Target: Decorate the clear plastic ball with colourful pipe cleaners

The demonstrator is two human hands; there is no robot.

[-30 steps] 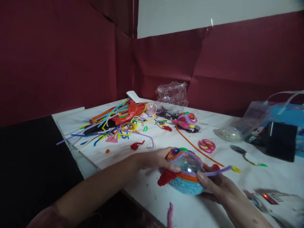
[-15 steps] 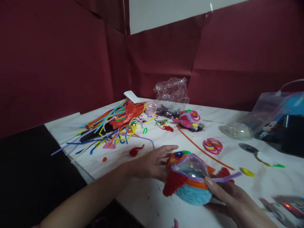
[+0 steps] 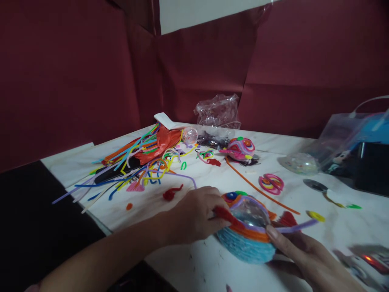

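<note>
A round craft piece (image 3: 247, 245) covered in light blue, orange and purple fuzzy stems is held over the table's near part. It has a clear window (image 3: 251, 213), a blue eye and red fins. My left hand (image 3: 202, 213) pinches the red fin (image 3: 226, 215) on its left side. My right hand (image 3: 296, 251) grips its right edge, thumb on the orange rim, other fingers partly hidden beneath. A loose purple stem end (image 3: 299, 226) sticks out to the right above my right hand.
Bundled coloured stems (image 3: 142, 148) lie at the left. A similar pink craft piece (image 3: 240, 149) sits farther back, with an orange stem (image 3: 258, 188) and pink coil (image 3: 271, 184) nearby. A clear bag (image 3: 219, 111) stands behind. At the right is a black box (image 3: 372, 168).
My left hand has moved right and closed on the red fin, which is now lifted. The craft piece has shifted slightly right in my right hand. The view has moved a little.
</note>
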